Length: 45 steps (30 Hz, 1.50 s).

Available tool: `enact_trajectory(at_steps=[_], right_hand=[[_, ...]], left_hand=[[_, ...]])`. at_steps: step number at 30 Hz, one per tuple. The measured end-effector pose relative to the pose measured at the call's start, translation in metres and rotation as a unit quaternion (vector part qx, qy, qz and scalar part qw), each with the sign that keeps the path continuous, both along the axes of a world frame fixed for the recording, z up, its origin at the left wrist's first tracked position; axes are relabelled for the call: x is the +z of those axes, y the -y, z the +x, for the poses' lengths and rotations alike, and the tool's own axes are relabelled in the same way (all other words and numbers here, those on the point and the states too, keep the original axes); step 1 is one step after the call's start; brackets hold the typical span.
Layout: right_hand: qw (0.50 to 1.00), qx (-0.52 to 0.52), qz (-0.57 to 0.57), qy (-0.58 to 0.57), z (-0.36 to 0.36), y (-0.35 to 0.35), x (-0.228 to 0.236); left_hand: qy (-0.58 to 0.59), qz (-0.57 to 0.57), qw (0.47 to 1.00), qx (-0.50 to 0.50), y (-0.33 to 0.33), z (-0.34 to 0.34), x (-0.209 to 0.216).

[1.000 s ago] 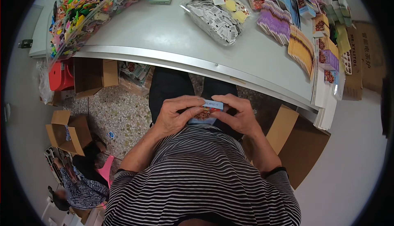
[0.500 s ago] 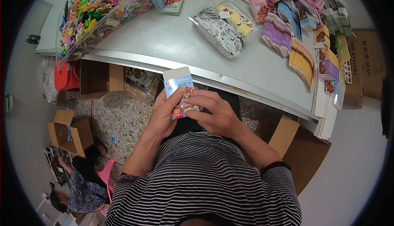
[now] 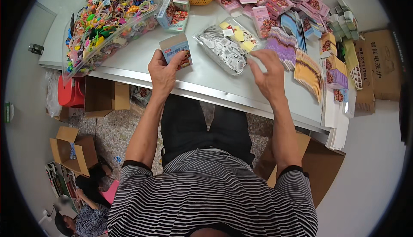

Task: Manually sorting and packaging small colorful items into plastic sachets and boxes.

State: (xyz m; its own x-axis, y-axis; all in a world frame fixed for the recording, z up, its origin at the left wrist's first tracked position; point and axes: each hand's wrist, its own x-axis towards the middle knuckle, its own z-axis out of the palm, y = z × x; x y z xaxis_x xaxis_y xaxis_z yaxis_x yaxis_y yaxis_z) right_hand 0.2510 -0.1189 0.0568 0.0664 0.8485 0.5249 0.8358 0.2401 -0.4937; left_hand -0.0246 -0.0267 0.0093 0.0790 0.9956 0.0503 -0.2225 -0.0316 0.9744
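A pale table (image 3: 133,54) is extended beneath and beyond the left hand (image 3: 165,73) and the right hand (image 3: 271,73). Ahead of the left hand, off to its left, a clear container (image 3: 107,42) is filled with colourful trinkets (image 3: 107,15). Far ahead of the right hand, pink boxes (image 3: 279,0) are heaped. Between the hands, nearer the right one, a clear bag (image 3: 221,49) with white and yellow contents is laid. Well beyond the left hand, a yellow basket (image 3: 198,0) is loaded. The right thumb and fingers are held narrowly apart at the bag's right edge; whether anything is touched or pinched cannot be told. To that hand's right, a purple stack (image 3: 282,49) and an orange stack (image 3: 309,73) are fanned out. Ahead of the left hand, a green box (image 3: 178,21) is placed near the basket. A light-blue box (image 3: 177,52) is gripped between the left thumb and fingers, its pale flap raised.
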Motion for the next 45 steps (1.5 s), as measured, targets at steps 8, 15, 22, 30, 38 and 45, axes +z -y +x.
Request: enact_trajectory(at_steps=[8,15,22,30,38,45], right_hand=[[0.985,-0.009,-0.151,0.083,0.031,-0.086,0.004],[0.943,0.085,-0.239,0.215,0.036,-0.137,-0.016],[0.951,0.071,-0.241,0.182,0.019,-0.142,-0.017],[0.968,0.03,-0.247,-0.024,0.016,-0.117,0.014],[0.935,0.237,-0.152,-0.214,-0.057,-0.098,0.043],[0.931,0.284,-0.173,-0.149,-0.106,-0.11,0.023]], left_hand=[[0.017,0.001,1.0,0.007,-0.011,0.004,-0.029],[0.001,-0.009,1.0,0.006,-0.015,-0.003,-0.027],[0.01,-0.007,1.0,-0.018,-0.016,-0.014,-0.022],[0.027,-0.009,0.998,-0.053,-0.014,-0.014,-0.034],[0.025,-0.013,0.996,-0.081,-0.011,-0.017,-0.038],[0.059,-0.01,0.992,-0.115,-0.008,-0.033,-0.035]])
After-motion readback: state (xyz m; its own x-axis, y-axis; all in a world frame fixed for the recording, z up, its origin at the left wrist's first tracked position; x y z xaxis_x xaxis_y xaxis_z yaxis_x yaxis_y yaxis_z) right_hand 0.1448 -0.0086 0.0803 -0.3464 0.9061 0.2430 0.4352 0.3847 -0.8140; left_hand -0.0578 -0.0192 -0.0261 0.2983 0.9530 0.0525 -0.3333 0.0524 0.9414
